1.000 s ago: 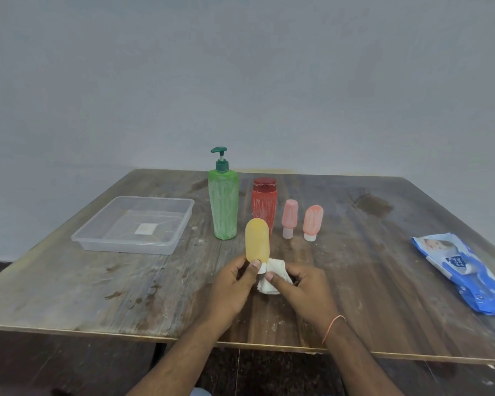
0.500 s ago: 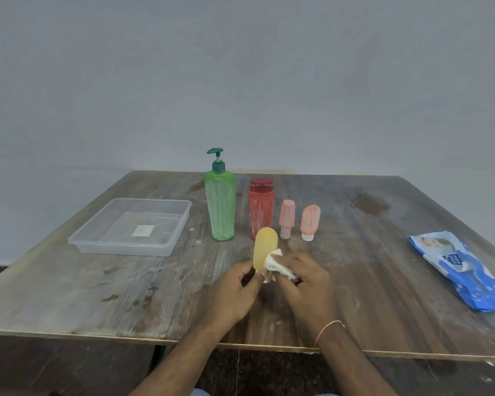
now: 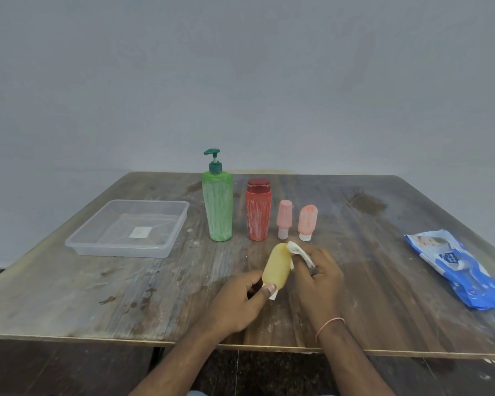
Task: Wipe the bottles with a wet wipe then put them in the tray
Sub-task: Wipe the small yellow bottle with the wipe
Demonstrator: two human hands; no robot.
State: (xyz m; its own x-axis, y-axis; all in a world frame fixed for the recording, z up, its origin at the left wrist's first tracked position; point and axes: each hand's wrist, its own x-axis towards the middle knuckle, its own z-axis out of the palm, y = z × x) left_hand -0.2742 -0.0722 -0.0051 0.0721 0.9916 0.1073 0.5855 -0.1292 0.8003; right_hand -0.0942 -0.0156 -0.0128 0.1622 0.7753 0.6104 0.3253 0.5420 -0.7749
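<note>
Yellow bottle (image 3: 276, 267): lower centre of frame, tilted, cap end down toward left hand, rounded end up toward the row of bottles.
Left hand (image 3: 237, 302): below-left of yellow bottle, thumb and fingers pinching its lower end at the white cap.
Right hand (image 3: 319, 281): just right of yellow bottle, fingers curled round the wet wipe, pressing it to the bottle's upper right side.
Wet wipe (image 3: 297, 251): white, crumpled, between right hand and bottle top, touching both.
Tray (image 3: 97, 244): clear plastic, left of centre on table, well apart from hands.
Green pump bottle (image 3: 217, 208): upright, centre, streaked white.
Red bottle (image 3: 258, 212): upright, just right of green one.
Two pink bottles (image 3: 284, 217): small, standing cap-down right of red, just above the hands.
Wipes pack (image 3: 457, 267): blue, right edge of frame, lying flat.
Table (image 3: 126, 295): worn wood, stained.
</note>
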